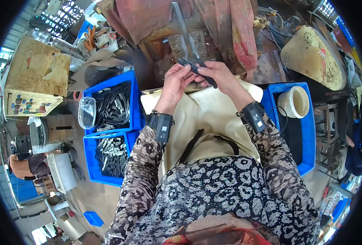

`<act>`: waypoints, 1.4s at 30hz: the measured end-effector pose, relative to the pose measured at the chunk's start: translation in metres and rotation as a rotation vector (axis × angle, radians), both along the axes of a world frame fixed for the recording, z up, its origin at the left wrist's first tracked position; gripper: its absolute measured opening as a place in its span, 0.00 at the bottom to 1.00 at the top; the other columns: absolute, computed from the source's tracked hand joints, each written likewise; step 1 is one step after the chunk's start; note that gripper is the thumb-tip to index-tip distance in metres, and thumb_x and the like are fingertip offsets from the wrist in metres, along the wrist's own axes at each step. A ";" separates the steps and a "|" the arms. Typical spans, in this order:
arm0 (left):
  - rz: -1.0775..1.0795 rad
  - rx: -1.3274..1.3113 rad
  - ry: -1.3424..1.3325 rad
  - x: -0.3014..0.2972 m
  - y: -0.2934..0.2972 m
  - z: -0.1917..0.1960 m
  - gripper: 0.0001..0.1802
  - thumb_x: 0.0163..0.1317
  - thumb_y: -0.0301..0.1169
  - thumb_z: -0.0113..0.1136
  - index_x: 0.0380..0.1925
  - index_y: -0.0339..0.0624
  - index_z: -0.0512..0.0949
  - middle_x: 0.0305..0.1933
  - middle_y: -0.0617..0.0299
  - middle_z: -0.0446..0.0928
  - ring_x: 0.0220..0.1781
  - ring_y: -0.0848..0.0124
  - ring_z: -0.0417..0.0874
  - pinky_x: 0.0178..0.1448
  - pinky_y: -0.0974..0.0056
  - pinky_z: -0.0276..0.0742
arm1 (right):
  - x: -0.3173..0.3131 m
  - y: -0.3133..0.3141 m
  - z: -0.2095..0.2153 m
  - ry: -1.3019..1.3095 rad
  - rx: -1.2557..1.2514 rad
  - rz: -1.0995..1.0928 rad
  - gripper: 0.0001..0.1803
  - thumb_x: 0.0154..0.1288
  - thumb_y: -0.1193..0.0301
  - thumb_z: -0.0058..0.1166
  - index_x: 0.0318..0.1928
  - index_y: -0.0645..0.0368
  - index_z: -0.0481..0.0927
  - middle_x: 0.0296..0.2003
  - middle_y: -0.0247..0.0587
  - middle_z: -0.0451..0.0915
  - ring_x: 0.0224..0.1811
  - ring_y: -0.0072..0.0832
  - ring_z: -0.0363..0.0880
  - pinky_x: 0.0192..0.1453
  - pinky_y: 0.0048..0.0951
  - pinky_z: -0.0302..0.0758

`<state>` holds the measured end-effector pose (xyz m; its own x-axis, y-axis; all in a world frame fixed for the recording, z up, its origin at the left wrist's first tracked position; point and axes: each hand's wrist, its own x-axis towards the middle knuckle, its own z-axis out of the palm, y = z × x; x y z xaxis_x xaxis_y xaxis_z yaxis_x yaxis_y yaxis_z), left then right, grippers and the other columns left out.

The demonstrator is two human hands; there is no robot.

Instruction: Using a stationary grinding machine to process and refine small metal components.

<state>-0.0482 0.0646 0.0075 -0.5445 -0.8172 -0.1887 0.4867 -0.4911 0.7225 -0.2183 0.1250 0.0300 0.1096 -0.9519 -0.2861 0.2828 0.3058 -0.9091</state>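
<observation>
Both my hands meet in front of my lap, close to a worn block (174, 45). My left hand (173, 86) is closed, pinching a small dark strip (185, 62) between thumb and fingers. In my right hand (221, 76) is the dark handle end of a long, narrow grey metal tool, file-like in shape (181, 24). Its shaft points away from me over the block. The strip and the handle cross close together; whether they touch I cannot tell. Dark bands with small boxes wrap both wrists.
Two blue crates (87, 141) at my left hold many dark strips; a clear container (87, 113) rests at their edge. At my right, a blue crate (311, 141) carries a cream bucket (294, 102). Reddish cloth (148, 18) drapes ahead. A cream apron (213, 114) covers my lap.
</observation>
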 end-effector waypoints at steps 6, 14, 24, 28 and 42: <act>0.081 0.063 -0.122 0.011 -0.002 -0.001 0.03 0.65 0.26 0.58 0.31 0.43 0.76 0.32 0.62 0.81 0.32 0.71 0.83 0.39 0.65 0.84 | 0.007 0.002 0.016 -0.017 0.004 -0.225 0.14 0.68 0.67 0.55 0.49 0.63 0.81 0.39 0.32 0.82 0.40 0.17 0.77 0.45 0.21 0.73; 0.081 0.099 -0.176 -0.010 0.009 0.008 0.04 0.68 0.29 0.55 0.34 0.42 0.76 0.32 0.61 0.80 0.33 0.71 0.83 0.41 0.64 0.84 | 0.023 -0.010 -0.032 0.441 -0.350 -0.249 0.19 0.67 0.66 0.55 0.56 0.59 0.78 0.42 0.38 0.84 0.45 0.28 0.81 0.50 0.27 0.75; -0.065 0.093 -0.108 0.001 0.011 0.019 0.07 0.67 0.25 0.50 0.41 0.40 0.77 0.35 0.61 0.80 0.35 0.73 0.81 0.43 0.65 0.80 | 0.025 -0.009 -0.028 0.846 -0.632 -0.306 0.22 0.66 0.67 0.57 0.60 0.55 0.76 0.29 0.30 0.80 0.24 0.13 0.72 0.26 0.18 0.70; -0.088 -0.104 -0.490 0.023 0.014 0.031 0.13 0.66 0.25 0.51 0.48 0.38 0.77 0.42 0.60 0.80 0.41 0.75 0.80 0.50 0.67 0.77 | 0.027 -0.013 -0.009 0.439 -0.233 -0.044 0.22 0.63 0.65 0.60 0.56 0.58 0.78 0.25 0.29 0.77 0.22 0.13 0.70 0.22 0.19 0.67; 0.645 -0.098 -0.985 0.304 -0.020 -0.029 0.11 0.62 0.26 0.54 0.42 0.36 0.82 0.32 0.61 0.82 0.29 0.76 0.80 0.34 0.71 0.77 | -0.053 -0.036 -0.062 0.885 -0.191 -0.339 0.10 0.65 0.64 0.59 0.36 0.55 0.74 0.18 0.26 0.69 0.16 0.14 0.64 0.18 0.22 0.59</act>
<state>0.2561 0.0443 -0.0216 0.3194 -0.9223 -0.2176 -0.1640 -0.2800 0.9459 -0.2716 0.0891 -0.0320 -0.3605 -0.9323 0.0300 -0.4823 0.1588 -0.8615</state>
